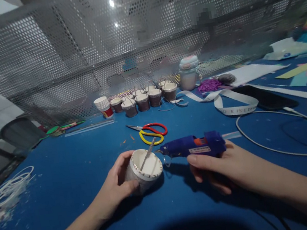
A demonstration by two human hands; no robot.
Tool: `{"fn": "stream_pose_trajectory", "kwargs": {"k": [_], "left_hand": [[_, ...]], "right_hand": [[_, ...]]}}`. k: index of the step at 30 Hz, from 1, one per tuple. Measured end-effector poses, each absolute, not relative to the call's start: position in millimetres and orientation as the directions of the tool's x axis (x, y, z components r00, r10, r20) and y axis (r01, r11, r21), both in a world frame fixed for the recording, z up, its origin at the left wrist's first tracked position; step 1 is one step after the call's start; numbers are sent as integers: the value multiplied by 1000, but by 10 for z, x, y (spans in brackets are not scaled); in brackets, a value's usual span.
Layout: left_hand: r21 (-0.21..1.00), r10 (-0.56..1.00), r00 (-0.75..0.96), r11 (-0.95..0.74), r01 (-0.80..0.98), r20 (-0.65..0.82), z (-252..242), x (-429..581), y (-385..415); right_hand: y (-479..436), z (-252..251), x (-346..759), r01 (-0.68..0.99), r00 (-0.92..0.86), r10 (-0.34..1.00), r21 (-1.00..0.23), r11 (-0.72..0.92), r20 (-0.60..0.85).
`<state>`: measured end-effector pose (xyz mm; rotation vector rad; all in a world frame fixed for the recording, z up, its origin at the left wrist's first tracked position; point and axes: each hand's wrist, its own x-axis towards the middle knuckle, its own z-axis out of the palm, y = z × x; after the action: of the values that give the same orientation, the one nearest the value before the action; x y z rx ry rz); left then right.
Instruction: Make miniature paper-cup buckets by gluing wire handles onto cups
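Observation:
My left hand (119,179) is closed around a paper cup (151,175) wrapped in greyish cord, tilted toward me on the blue table. A thin twisted grey strip (148,154) crosses the cup's mouth and sticks up past the rim. In my right hand (215,165) is a dark blue hot glue gun (192,146), its nozzle pointing left beside the cup's rim. A clear glue stick (231,135) pokes out of its back. Just beyond the cup lie scissors (152,132) with one red and one yellow handle loop.
Several wrapped cups with handles (142,102) stand at the back beside stacked paper cups (103,106) and a lidded bottle (189,73). To the right are a white ribbon (236,109), a black phone (266,96) and a cable (280,155). White cord (6,191) lies left.

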<state>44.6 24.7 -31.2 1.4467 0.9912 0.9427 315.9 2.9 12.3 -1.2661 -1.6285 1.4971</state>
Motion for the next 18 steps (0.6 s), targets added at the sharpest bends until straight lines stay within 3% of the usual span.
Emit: {"fn": "stream_pose_trajectory", "kwargs": {"k": [4, 10, 18], "left_hand": [[991, 942, 335, -68, 112, 27, -277, 479, 238], [982, 930, 361, -127, 138, 69, -256, 521, 216], [970, 935, 346, -150, 193, 76, -263, 532, 193]], "right_hand": [[-18, 119, 3088, 286, -367, 913, -956, -70, -176], [-99, 143, 3009, 327, -326, 945, -936, 132, 19], [-105, 98, 3008, 449, -370, 922, -847, 285, 114]]}}
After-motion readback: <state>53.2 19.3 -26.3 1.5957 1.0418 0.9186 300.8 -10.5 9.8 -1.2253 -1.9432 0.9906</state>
